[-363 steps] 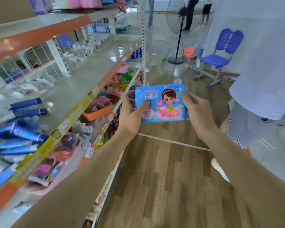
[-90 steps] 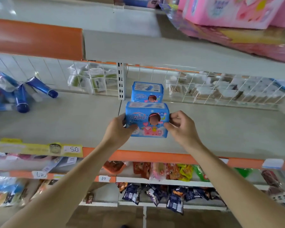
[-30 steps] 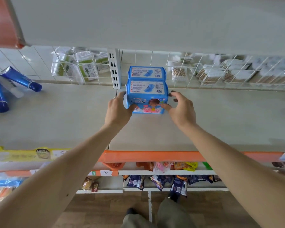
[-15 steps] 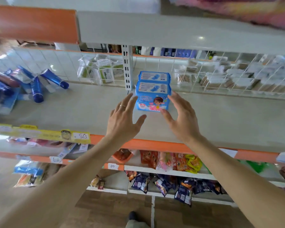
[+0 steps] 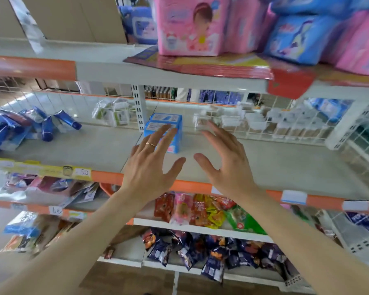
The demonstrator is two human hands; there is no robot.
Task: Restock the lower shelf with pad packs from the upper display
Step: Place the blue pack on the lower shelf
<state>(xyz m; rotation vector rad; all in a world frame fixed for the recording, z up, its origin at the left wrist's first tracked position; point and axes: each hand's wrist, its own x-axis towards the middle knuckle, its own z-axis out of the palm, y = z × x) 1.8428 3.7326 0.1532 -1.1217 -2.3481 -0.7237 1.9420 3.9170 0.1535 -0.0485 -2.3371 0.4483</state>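
Reaching out over the front edge of the lower shelf (image 5: 275, 167), both hands hang above its pale grey deck with nothing in them. Its front edge carries an orange strip, with a yellow price strip (image 5: 41, 170) toward the left end. Most of the deck is bare: a broad open stretch runs from the middle to the right end, bounded at the back by a white wire grid (image 5: 285, 122) and at the right by a white wire basket (image 5: 356, 133). A slotted upright post (image 5: 139, 107) stands at the back edge, near the middle.

Two blue pad packs (image 5: 168, 122) stand one behind the other just right of that post, the rear one close to the back edge. Blue tubes (image 5: 49, 126) lie in a heap at the left end, well apart from the packs.

Left hand (image 5: 151, 165): fingers spread wide and straight, a thin ring on one finger, fingertips overlapping the front pack in view; whether they touch it I cannot tell. Right hand (image 5: 224, 160): likewise splayed, palm down, over bare deck just right of the packs, touching nothing.

Above, the upper shelf (image 5: 179, 75) holds pink packs (image 5: 190, 26) and blue packs (image 5: 300, 37) along its front edge, over a red sheet (image 5: 211, 67) that overhangs the lip. Below the lower shelf, snack bags (image 5: 192, 209) fill further tiers.
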